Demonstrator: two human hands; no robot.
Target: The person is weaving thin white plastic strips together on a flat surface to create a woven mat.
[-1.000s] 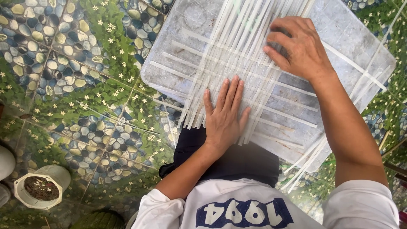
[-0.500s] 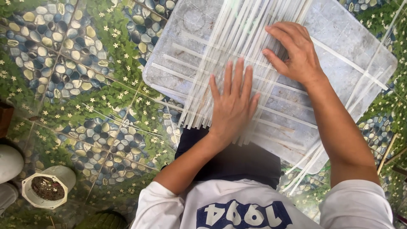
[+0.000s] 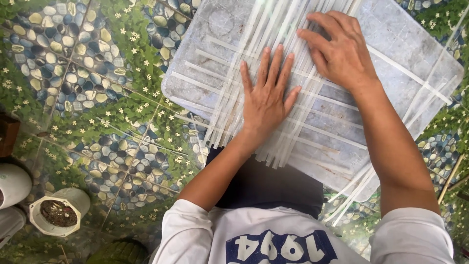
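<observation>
Strips [image 3: 254, 73], pale and translucent, crisscross a grey board [image 3: 405, 44] under both flat, spread hands [image 3: 266, 100].

Left hand [image 3: 266, 100] flat on white strips [image 3: 254, 58], right hand [image 3: 342, 51] beside, grey board [image 3: 405, 44]

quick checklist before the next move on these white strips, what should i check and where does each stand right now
1. Left hand flat on the long white strips, fingers spread: ok.
2. Right hand on the strips, fingertips curled at the bundle's right side: ok.
3. Long strips lying side by side without gaps: not ok, they fan apart at the near ends.
4. Crosswise strips lying roughly parallel: ok, though one at the far right runs slanted.
5. Grey board under the work lying flat on the tiled floor: cannot tell, its near edge is hidden by the lap.
6. Loose strips off the board's near edge: not ok, they hang untucked.
</observation>
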